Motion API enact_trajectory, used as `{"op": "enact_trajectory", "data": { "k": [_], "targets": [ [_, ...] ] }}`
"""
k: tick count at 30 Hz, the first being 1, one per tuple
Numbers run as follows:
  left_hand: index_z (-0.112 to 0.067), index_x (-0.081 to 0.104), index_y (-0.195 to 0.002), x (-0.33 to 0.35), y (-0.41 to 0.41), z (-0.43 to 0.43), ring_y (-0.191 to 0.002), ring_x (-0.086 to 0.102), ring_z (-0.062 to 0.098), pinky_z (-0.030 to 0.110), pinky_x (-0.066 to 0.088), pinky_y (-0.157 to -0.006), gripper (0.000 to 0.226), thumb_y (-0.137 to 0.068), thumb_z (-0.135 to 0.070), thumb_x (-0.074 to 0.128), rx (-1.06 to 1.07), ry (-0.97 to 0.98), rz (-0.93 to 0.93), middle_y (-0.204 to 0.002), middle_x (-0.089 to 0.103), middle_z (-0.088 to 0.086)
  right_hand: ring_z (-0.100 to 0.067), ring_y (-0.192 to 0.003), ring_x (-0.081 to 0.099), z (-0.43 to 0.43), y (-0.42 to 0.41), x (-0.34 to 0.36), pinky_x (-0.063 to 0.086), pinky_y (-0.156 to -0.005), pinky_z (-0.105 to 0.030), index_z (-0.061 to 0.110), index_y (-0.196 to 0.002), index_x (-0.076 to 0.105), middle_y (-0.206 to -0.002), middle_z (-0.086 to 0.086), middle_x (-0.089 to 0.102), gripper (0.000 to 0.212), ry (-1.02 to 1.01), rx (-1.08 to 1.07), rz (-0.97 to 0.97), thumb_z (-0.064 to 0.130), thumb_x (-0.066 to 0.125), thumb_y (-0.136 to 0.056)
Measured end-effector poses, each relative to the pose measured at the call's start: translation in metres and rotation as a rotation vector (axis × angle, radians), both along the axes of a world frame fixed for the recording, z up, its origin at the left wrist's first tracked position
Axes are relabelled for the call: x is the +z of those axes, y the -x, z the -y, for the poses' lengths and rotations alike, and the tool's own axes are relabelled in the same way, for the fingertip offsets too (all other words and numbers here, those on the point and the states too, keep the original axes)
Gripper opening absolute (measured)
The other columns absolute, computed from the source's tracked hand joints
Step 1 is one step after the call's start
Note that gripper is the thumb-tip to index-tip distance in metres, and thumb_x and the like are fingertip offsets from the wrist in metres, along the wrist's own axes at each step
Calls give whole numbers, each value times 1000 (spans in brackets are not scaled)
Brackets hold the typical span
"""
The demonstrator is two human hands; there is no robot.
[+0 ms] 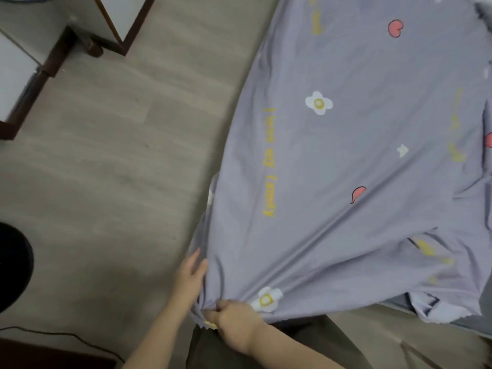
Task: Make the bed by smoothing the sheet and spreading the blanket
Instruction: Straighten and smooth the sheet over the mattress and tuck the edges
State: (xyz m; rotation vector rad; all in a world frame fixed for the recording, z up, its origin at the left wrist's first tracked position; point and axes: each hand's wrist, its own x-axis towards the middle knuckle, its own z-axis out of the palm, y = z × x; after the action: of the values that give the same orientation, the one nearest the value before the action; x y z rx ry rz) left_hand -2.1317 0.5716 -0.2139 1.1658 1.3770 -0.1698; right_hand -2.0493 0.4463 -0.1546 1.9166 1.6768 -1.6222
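A lilac sheet [359, 155] printed with white flowers, red hearts and yellow lettering covers the bed and fills the right side of the view. Its near corner is bunched into folds at the bottom centre. My right hand [234, 323] grips that bunched corner with curled fingers. My left hand [190, 275] lies flat against the sheet's left edge just above the corner, its fingers straight. Creases fan out from the gripped corner across the fabric. No blanket can be told apart from the sheet.
Pale wood-look floor [106, 169] lies to the left of the bed. Dark wooden furniture legs [53, 59] stand at the upper left. A round black object [13, 265] sits at the left edge, with a black cable [66, 336] on the floor below it.
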Motion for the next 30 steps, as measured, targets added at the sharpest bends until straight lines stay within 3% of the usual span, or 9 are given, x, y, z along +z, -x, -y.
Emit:
{"op": "enact_trajectory", "data": {
  "k": [3, 6, 10, 13, 16, 20, 23, 26, 30],
  "targets": [
    [-6, 42, -144, -14, -21, 12, -134, 43, 22, 27, 32, -108, 46, -99, -15, 51, -83, 90, -2, -146, 46, 11, -36, -120, 43, 4, -11, -19, 36, -101, -44, 34, -149, 27, -137, -16, 40, 61, 41, 62, -56, 16, 47, -94],
    [-5, 47, -140, -30, -32, 6, -133, 46, 25, 30, 35, -104, 42, -102, -22, 44, -127, 102, -64, -144, 49, 13, -29, -124, 42, 17, -36, -35, 40, -101, -40, 36, -147, 30, -140, -6, 39, 58, -21, -121, -35, 22, 49, -94],
    [-7, 59, -123, -41, -46, -1, -124, 53, 26, 41, 41, -106, 38, -104, -31, 37, -67, 144, -76, -134, 57, 11, -25, -126, 44, 60, -92, -54, 42, -100, -34, 32, -143, 37, -145, -1, 35, 58, -113, -446, 239, 27, 53, -87],
    [-1, 52, -132, -50, -60, -8, -122, 53, 32, 46, 43, -104, 43, -104, -29, 35, 124, 98, -114, -134, 56, 15, -23, -127, 41, 108, -134, -65, 44, -98, -37, 38, -141, 32, -144, 2, 31, 70, 71, -521, 504, 40, 64, -80],
    [-2, 44, -136, -60, -75, -20, -114, 57, 38, 41, 50, -82, 41, -104, -27, 39, 344, 133, -72, -131, 55, 16, -21, -121, 41, 152, -166, -75, 42, -93, -36, 37, -135, 35, -136, 5, 36, 59, 210, -545, 669, 42, 61, -82],
    [-25, 52, -100, -74, -88, -33, -69, 52, 15, 24, 37, -57, 10, -99, -35, 49, 393, 270, -117, -88, 58, 1, -19, -113, 48, 180, -199, -86, 36, -89, -34, 35, -117, 50, -120, 8, 49, 40, 205, -422, 695, 37, 66, -79],
    [-20, 48, -77, -85, -91, -37, -53, 46, 10, 21, 34, -49, 25, -99, -31, 50, 434, 297, -161, -57, 57, -4, -17, -88, 60, 185, -207, -91, 34, -72, -30, 29, -81, 54, -85, 7, 58, 16, 117, -328, 574, 30, 69, -76],
    [-16, 53, -74, -87, -90, -41, -59, 49, 21, 23, 41, -49, 26, -98, -26, 55, 473, 108, -232, -73, 59, 13, -23, -76, 58, 193, -201, -92, 30, -62, -30, 23, -75, 46, -76, 2, 56, 21, 67, -391, 472, 18, 67, -79],
    [10, 65, -109, -82, -87, -40, -104, 61, 44, 44, 47, -85, 35, -95, -21, 57, 346, -214, -470, -113, 63, 32, -26, -83, 59, 208, -189, -90, 37, -68, -34, 17, -82, 53, -87, -2, 60, 10, 93, -376, 375, 19, 63, -82]
  ]
}}
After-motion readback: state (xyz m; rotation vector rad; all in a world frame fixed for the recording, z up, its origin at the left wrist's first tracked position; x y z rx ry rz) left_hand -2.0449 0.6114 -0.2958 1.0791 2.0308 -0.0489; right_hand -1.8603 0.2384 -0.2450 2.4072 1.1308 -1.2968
